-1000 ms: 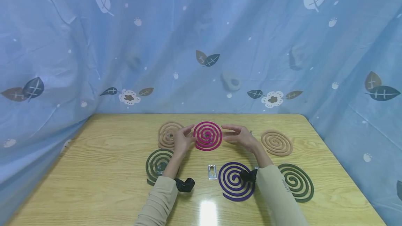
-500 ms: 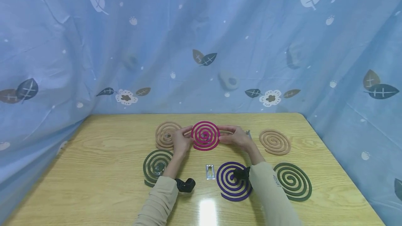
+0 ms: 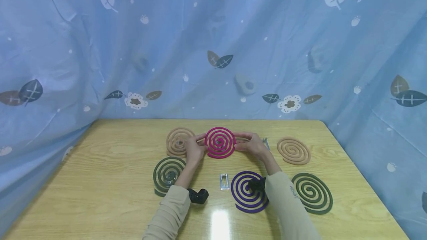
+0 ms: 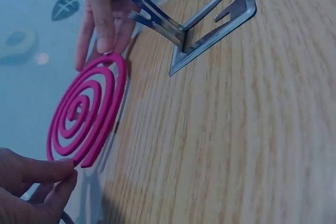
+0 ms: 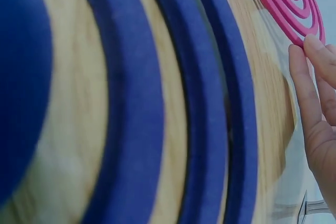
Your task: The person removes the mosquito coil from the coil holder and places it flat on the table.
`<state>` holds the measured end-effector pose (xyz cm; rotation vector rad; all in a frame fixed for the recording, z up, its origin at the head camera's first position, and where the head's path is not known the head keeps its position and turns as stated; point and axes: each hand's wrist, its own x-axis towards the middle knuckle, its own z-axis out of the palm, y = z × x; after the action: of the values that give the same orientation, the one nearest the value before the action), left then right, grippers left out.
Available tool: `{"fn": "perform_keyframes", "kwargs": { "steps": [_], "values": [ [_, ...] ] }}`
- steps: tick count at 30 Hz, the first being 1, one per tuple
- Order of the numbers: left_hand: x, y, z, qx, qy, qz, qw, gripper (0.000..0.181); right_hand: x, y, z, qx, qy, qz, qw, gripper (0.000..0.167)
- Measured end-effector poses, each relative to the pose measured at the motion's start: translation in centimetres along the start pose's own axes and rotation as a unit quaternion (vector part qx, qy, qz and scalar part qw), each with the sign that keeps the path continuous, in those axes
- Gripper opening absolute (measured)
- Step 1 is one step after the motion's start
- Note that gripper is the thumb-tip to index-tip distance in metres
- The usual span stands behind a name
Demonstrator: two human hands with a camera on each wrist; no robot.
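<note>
A pink mosquito coil [image 3: 220,142] is held up on edge near the back of the table, its flat side facing me. My left hand [image 3: 194,150] pinches its left edge between thumb and fingers, plain in the left wrist view. On the opposite edge my right hand [image 3: 255,146] grips it by the thumb and fingertips, as the right wrist view shows. Some metal shows behind the pink coil's centre. In front of it lies a metal coil stand [image 4: 184,40] with a raised, forked prong. A purple coil [image 3: 232,190] lies under my right wrist.
A tan coil [image 3: 168,143] and a green coil [image 3: 155,175] stand at the left, metal at their centres. At the right lie another tan coil [image 3: 293,150] and green coil [image 3: 310,191]. A second metal stand [image 3: 265,143] is beyond my right hand. A leaf-print curtain [image 3: 186,47] hangs behind.
My right hand has moved left from beside the pink coil and taken hold of its right edge. My left hand has closed on the left edge. The coil itself stays about where it was.
</note>
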<state>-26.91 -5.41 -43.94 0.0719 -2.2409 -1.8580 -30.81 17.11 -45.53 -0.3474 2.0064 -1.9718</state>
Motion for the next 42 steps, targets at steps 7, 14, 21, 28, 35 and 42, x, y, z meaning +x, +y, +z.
{"fn": "perform_keyframes", "kwargs": {
  "steps": [7, 14, 21, 28, 35, 42],
  "values": [
    [0.1, -0.2, -0.2, -0.002, -0.009, -0.002, 1.0000, 0.043, -0.1, -0.1, -0.1, -0.011, 0.006, 0.004, 0.9999, 0.049],
    [0.1, 0.0, -0.2, -0.020, -0.012, -0.012, 0.9997, 0.042, -0.1, -0.1, 0.0, -0.010, 0.018, 0.005, 0.9998, 0.049],
    [0.3, 0.5, -0.3, -0.019, -0.014, -0.022, 0.9995, 0.040, 0.1, -0.3, 0.0, 0.001, 0.013, -0.003, 0.9999, 0.048],
    [0.1, 1.0, -0.8, -0.018, -0.030, -0.011, 0.9993, 0.034, 0.0, -0.3, 0.0, -0.007, 0.021, -0.005, 0.9997, 0.046],
    [-0.1, 1.5, -0.9, -0.014, -0.066, -0.032, 0.9972, 0.031, -0.7, -1.5, -1.0, -0.030, -0.003, 0.006, 0.9995, 0.046],
    [0.9, 3.2, -0.3, -0.029, -0.101, -0.031, 0.9940, 0.032, -0.5, -4.6, -3.4, -0.028, -0.039, 0.014, 0.9987, 0.050]
  ]
}}
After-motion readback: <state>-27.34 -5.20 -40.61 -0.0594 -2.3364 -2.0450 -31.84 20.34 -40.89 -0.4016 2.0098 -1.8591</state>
